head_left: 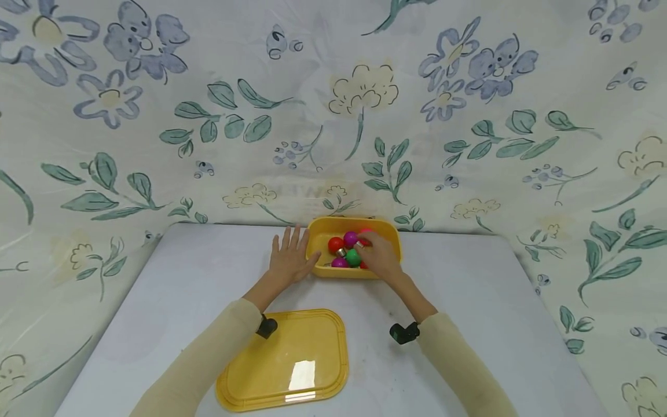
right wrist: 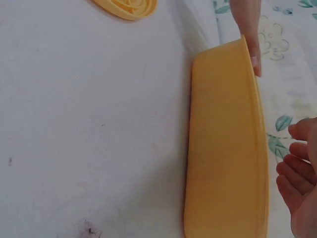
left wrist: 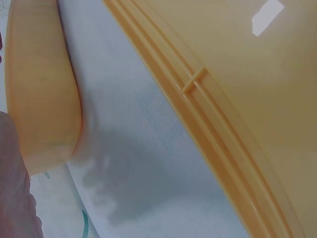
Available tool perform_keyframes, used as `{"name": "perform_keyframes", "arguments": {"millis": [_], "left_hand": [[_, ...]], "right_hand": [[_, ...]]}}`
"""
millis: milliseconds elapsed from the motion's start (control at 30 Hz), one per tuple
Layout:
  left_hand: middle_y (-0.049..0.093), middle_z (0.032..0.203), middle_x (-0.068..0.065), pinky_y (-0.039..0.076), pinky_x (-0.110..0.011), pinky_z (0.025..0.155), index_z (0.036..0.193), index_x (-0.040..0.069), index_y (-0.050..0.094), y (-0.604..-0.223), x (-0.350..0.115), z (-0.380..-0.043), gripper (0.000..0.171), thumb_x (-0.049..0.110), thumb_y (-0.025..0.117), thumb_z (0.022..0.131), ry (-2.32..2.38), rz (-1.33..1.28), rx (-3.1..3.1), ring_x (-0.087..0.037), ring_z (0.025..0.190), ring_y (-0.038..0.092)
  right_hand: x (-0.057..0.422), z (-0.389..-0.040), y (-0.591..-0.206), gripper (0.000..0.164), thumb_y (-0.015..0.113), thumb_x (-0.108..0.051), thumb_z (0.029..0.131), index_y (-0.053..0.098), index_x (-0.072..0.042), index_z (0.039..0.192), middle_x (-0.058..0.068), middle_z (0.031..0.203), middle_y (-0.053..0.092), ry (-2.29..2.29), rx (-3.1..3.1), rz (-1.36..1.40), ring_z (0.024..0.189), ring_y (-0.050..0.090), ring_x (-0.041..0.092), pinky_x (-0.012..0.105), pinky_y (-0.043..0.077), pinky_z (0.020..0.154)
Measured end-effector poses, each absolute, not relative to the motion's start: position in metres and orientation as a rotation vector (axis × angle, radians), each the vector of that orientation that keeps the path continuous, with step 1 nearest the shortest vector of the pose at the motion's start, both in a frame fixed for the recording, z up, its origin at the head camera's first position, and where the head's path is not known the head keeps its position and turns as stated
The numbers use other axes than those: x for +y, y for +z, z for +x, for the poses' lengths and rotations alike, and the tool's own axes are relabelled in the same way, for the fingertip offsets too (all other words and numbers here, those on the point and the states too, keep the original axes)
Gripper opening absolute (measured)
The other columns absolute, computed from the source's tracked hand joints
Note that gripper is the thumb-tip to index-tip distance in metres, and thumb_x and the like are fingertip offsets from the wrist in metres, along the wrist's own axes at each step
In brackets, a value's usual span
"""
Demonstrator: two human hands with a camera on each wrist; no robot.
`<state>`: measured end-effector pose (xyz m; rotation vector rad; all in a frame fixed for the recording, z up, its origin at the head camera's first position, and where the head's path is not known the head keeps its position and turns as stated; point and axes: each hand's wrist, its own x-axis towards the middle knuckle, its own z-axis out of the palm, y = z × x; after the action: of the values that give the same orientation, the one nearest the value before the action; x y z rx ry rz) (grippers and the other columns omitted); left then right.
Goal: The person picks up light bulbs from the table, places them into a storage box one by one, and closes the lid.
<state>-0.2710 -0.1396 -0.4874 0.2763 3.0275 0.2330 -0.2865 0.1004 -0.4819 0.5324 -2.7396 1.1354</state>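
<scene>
Bright balls in a yellow tub (head_left: 388, 231) against a flowered cloth (head_left: 365, 98)

The balls are red (head_left: 336, 244), purple (head_left: 350, 238) and green (head_left: 354, 258); the flat lid (head_left: 283, 362) nearby is the same yellow. The table (head_left: 469, 289) is pale grey-white, the sleeves (head_left: 458, 359) cream, and the cream cloth carries blue-grey flowers, pale yellow blooms and green leaves.

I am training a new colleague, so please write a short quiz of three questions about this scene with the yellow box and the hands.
1. True or false: the lid is on the yellow box.
2. Which hand reaches into the box among the coloured balls? A) left B) right
3. Where does the left hand lie?

Key:
1. False; it lies on the table, nearer the person.
2. B, the right hand.
3. Flat on the table, against the box's left side.
</scene>
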Motion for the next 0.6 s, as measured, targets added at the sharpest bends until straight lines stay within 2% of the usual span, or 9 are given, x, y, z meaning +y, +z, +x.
{"name": "perform_keyframes", "arguments": {"millis": [300, 500, 600], "left_hand": [[0.005, 0.165, -0.020, -0.004, -0.059, 0.116, 0.160, 0.005, 0.014, -0.491, -0.141, -0.273, 0.076, 0.055, 0.027, 0.105, 0.233, 0.288, 3.034, -0.040, 0.150, 0.001], [0.005, 0.165, -0.020, -0.003, -0.061, 0.116, 0.160, 0.005, 0.013, -0.490, -0.139, -0.273, 0.076, 0.055, 0.027, 0.105, 0.220, 0.289, 3.028, -0.040, 0.150, 0.001], [0.005, 0.165, -0.020, -0.001, -0.061, 0.116, 0.161, 0.005, 0.012, -0.488, -0.139, -0.273, 0.076, 0.055, 0.027, 0.105, 0.203, 0.284, 3.026, -0.040, 0.150, 0.001]], "right_hand": [[0.123, -0.270, -0.480, 0.031, 0.070, -0.011, 0.095, 0.068, 0.003, 0.122, 0.017, 0.118, 0.069, 1.088, -2.641, 0.617, 0.111, 0.062, 0.033, 0.045, 0.049, 0.098], [0.136, -0.255, -0.482, 0.041, 0.068, -0.019, 0.097, 0.062, -0.003, 0.134, 0.014, 0.133, 0.062, 1.007, -2.727, 0.555, 0.127, 0.054, 0.033, 0.047, 0.044, 0.104], [0.143, -0.249, -0.483, 0.043, 0.067, -0.021, 0.098, 0.060, -0.004, 0.137, 0.014, 0.138, 0.059, 0.962, -2.766, 0.531, 0.130, 0.052, 0.034, 0.048, 0.043, 0.105]]}}
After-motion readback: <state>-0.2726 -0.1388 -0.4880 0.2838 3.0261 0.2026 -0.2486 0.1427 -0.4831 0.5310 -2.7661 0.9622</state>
